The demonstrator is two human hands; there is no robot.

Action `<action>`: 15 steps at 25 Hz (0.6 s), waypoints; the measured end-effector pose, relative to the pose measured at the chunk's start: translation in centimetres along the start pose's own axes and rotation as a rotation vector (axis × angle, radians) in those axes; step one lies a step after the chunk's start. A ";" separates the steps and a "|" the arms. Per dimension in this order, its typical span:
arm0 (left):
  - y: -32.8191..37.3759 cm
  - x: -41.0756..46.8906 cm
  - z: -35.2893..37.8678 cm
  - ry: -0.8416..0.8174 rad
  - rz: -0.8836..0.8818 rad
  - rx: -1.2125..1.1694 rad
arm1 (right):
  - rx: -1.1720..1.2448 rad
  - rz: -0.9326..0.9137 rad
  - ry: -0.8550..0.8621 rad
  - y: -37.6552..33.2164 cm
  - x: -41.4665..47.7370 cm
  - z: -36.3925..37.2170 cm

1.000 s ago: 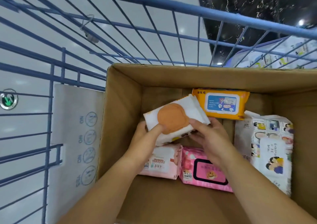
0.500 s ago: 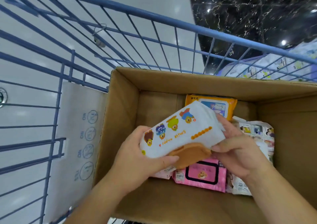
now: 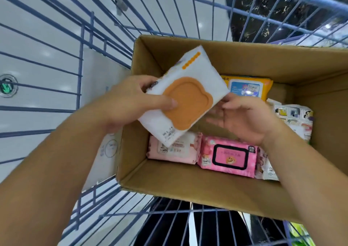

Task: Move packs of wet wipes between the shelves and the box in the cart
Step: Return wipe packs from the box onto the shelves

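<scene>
The white soft pack of wet wipes with the orange bear-shaped plastic lid [image 3: 185, 99] is up in the air, tilted, over the left part of the open brown cardboard box [image 3: 188, 186] and above its rim; it rests on nothing below. The left hand [image 3: 128, 102] pinches it at its left edge, thumb laid flat across the orange lid and the fingers curled behind, which looks like a one-handed carrying hold with the lid face turned up to the camera, perhaps so the pack can be read or checked. The right hand [image 3: 246, 119] is spread and relaxed just beside the pack's right corner, palm turned inward and holding nothing; whether its fingertips touch the wrapper I cannot tell.

Below, on the box floor, lie a pale pink pack [image 3: 175, 149] and a bright pink pack with a black-framed lid [image 3: 228, 157] side by side and touching; an orange-yellow pack with a blue label [image 3: 248, 87] sits against the far wall; a white pack printed with cartoon panels [image 3: 295, 117] lies at the right, partly hidden by the right wrist. All lie flat, lids up, so each can be seen and picked singly.

The box stands inside a blue wire shopping cart [image 3: 81, 61]; no shelf shows clearly, so I judge the pack is on its way out of the box, though a drop back in cannot be ruled out.
</scene>
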State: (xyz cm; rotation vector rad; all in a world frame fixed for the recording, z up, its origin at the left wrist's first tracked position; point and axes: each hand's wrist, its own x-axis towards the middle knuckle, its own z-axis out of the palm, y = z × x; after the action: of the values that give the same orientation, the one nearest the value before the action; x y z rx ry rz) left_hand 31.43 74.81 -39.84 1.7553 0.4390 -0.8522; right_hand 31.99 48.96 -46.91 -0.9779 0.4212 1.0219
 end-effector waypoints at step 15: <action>0.6 -2.3 -1.7 0.316 -0.002 -0.100 | -1.256 0.627 -0.119 7.0 8.8 1.3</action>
State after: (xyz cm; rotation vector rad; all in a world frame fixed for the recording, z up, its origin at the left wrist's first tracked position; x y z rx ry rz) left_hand 30.87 76.48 -37.48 1.8012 0.6785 -0.5439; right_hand 30.11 55.82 -55.72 -1.9358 -0.0984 1.9847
